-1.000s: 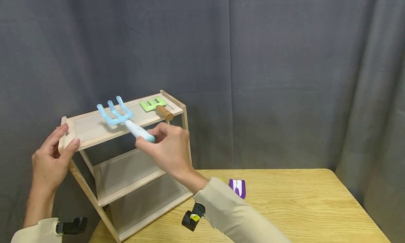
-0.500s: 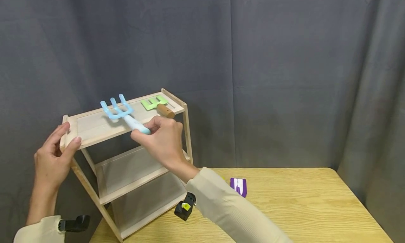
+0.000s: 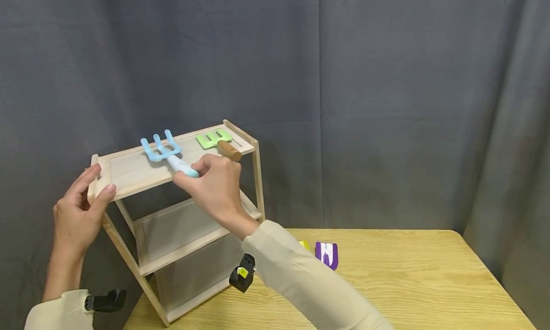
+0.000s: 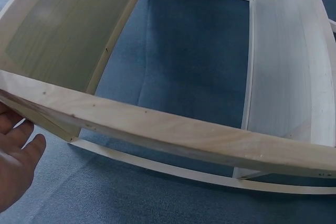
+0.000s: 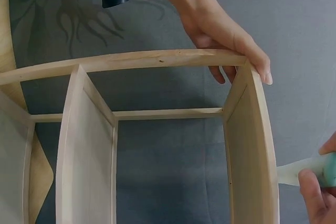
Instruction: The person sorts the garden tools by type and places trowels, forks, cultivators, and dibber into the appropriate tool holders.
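Observation:
My left hand [image 3: 77, 210] grips the left top corner of a pale three-tier wooden shelf [image 3: 131, 170], thumb over the top board. In the right wrist view its fingers [image 5: 219, 74] reach behind the corner. My right hand [image 3: 216, 184] pinches the handle end of a light blue garden hand fork [image 3: 177, 163], its tines pointing away over the top board. Whether the tines touch the board I cannot tell. To the right on the same board lies a green hand fork [image 3: 212, 138] with a brown handle [image 3: 229, 151], which overhangs the front edge.
The shelf stands at the left end of a wood-grain table [image 3: 408, 272]. Right of it lie a purple and white object [image 3: 327, 254] and a yellow one [image 3: 304, 244], partly hidden by my right sleeve [image 3: 296, 272]. A grey curtain [image 3: 386, 105] hangs behind.
My right hand has moved slightly left and farther over the shelf, bringing the blue fork closer to the top board. My left hand keeps its grip; the whole view has shifted slightly.

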`<action>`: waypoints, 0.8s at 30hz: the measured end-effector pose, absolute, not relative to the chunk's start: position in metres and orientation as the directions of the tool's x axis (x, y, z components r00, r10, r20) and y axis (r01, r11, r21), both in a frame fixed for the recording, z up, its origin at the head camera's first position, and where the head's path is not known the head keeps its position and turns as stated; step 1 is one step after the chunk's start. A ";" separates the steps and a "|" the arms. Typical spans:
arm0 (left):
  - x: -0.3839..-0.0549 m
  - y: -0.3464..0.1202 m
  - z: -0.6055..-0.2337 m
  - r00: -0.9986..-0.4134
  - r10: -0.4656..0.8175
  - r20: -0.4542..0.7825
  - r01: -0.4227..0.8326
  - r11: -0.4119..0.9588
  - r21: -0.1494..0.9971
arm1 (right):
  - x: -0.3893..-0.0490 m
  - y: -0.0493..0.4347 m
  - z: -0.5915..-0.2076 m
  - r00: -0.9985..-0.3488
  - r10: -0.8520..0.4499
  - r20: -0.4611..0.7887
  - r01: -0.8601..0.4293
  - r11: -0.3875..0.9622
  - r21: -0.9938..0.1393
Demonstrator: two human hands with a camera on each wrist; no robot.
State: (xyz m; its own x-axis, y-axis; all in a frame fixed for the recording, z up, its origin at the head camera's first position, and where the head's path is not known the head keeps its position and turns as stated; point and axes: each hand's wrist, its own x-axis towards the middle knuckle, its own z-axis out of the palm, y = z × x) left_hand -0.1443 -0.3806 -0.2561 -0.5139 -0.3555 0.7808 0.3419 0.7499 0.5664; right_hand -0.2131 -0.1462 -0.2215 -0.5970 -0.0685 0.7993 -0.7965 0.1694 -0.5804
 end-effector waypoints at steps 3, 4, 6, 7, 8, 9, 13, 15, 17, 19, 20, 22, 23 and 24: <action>-0.144 -0.380 -0.256 -0.507 -0.353 0.786 0.362 0.741 0.566 | -0.214 -0.149 -0.221 -0.608 -0.077 0.790 -0.789 0.174 -0.589; -0.144 -0.380 -0.256 -0.506 -0.352 0.788 0.365 0.740 0.565 | -0.214 -0.149 -0.220 -0.610 -0.082 0.788 -0.787 0.177 -0.591; -0.143 -0.381 -0.256 -0.505 -0.350 0.789 0.369 0.739 0.564 | -0.214 -0.151 -0.219 -0.610 -0.086 0.788 -0.786 0.187 -0.589; -0.143 -0.381 -0.256 -0.506 -0.349 0.789 0.366 0.741 0.563 | -0.214 -0.151 -0.219 -0.608 -0.086 0.789 -0.787 0.193 -0.586; -0.143 -0.381 -0.257 -0.507 -0.347 0.789 0.362 0.745 0.560 | -0.214 -0.151 -0.219 -0.605 -0.086 0.792 -0.789 0.201 -0.581; -0.143 -0.381 -0.257 -0.507 -0.345 0.790 0.360 0.748 0.558 | -0.215 -0.152 -0.219 -0.603 -0.085 0.793 -0.789 0.209 -0.578; -0.143 -0.382 -0.256 -0.507 -0.341 0.792 0.354 0.755 0.552 | -0.215 -0.153 -0.219 -0.604 -0.078 0.793 -0.785 0.232 -0.574; -0.143 -0.382 -0.256 -0.507 -0.342 0.791 0.354 0.755 0.553 | -0.215 -0.154 -0.219 -0.615 -0.080 0.785 -0.777 0.235 -0.584; -0.142 -0.382 -0.257 -0.506 -0.343 0.791 0.354 0.754 0.553 | -0.215 -0.154 -0.220 -0.623 -0.084 0.778 -0.771 0.236 -0.591; -0.142 -0.382 -0.257 -0.504 -0.343 0.793 0.354 0.755 0.552 | -0.215 -0.155 -0.221 -0.629 -0.090 0.772 -0.767 0.234 -0.597; -0.142 -0.382 -0.257 -0.503 -0.342 0.794 0.356 0.755 0.551 | -0.215 -0.155 -0.222 -0.631 -0.095 0.770 -0.766 0.232 -0.599; -0.142 -0.382 -0.257 -0.502 -0.340 0.795 0.357 0.756 0.548 | -0.216 -0.155 -0.223 -0.633 -0.102 0.767 -0.766 0.227 -0.602; -0.142 -0.382 -0.257 -0.503 -0.339 0.795 0.357 0.756 0.549 | -0.216 -0.155 -0.224 -0.636 -0.107 0.764 -0.764 0.224 -0.605; -0.142 -0.382 -0.257 -0.502 -0.339 0.796 0.358 0.756 0.548 | -0.217 -0.155 -0.224 -0.640 -0.111 0.760 -0.762 0.220 -0.609</action>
